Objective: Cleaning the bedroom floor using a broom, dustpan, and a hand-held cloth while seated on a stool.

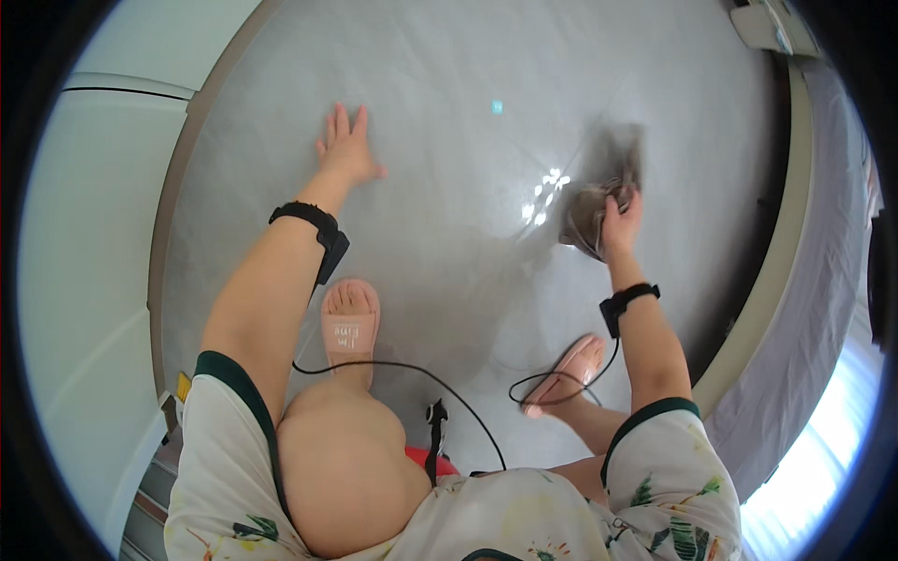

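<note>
My right hand [622, 222] grips a brownish-grey cloth [586, 213] over the grey floor [430, 215], at the right. Folds of the cloth bunch up around the fingers, and its far end is smeared by motion. On the left, my left hand [346, 154] has its fingers spread and holds nothing. It is at the floor or just above it; I cannot tell whether the palm touches. A small teal square [497, 107] lies on the floor between the hands, farther out. Bright light spots show on the floor beside the cloth.
White cabinets [103, 206] with a brown base strip line the left. A bed-like frame [790, 215] with a grey cover [828, 243] curves along the right. My feet wear pink slides [351, 323]. A black cable [440, 381] runs between my wrist straps, looping near the right foot.
</note>
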{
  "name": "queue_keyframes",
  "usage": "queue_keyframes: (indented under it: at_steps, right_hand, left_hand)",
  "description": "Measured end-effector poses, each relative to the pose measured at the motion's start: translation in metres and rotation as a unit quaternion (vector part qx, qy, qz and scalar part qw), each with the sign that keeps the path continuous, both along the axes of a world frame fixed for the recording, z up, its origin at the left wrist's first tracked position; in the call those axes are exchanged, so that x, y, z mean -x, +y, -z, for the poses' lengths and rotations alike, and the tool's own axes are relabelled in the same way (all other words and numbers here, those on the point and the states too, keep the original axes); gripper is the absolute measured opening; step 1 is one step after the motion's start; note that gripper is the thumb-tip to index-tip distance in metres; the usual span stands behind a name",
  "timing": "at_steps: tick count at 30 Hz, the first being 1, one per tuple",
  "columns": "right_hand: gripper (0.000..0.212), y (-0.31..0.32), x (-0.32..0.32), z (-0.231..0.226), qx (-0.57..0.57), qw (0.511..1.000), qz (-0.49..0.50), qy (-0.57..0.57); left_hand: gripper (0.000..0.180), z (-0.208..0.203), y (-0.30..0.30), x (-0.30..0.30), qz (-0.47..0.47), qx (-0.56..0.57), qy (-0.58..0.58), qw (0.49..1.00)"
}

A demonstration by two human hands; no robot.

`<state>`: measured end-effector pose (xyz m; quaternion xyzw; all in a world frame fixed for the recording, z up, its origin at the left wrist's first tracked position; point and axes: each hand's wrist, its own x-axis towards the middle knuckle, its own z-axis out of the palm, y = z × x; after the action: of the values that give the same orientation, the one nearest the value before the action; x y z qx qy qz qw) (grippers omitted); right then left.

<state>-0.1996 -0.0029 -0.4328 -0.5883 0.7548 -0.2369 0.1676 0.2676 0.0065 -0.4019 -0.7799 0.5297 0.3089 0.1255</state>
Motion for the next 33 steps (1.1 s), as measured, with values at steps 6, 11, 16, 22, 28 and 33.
queue_keyframes:
  at_steps: [6,11,16,22,28,33]
  right_hand:
    - [0.075,-0.122,0.011,0.036,-0.236,0.942,0.168,0.171]
    - [0.065,-0.257,-0.087,0.034,-0.121,0.983,-0.028,0.133]
    - [0.051,-0.262,-0.21,0.02,-0.062,0.935,-0.291,0.194]
    - [0.051,-0.091,-0.2,0.017,0.081,0.816,-0.569,0.059]
    - [0.045,0.096,-0.091,-0.012,-0.117,0.596,-0.787,0.106]
    - [0.048,0.014,-0.087,-0.026,-0.156,0.796,-0.571,-0.129]
  left_hand:
    - [0.126,0.02,0.009,-0.001,-0.014,0.045,0.033,0.998]
    - [0.124,-0.001,0.004,0.004,-0.007,0.014,0.004,1.0]
    - [0.121,0.002,-0.003,0.01,-0.009,-0.013,-0.003,1.0]
    - [0.127,0.007,-0.001,0.003,-0.01,0.019,-0.006,1.0]
    - [0.126,0.0,-0.004,0.005,0.0,0.0,-0.017,1.0]
    - [0.124,0.0,0.0,-0.005,0.01,-0.008,-0.008,1.0]
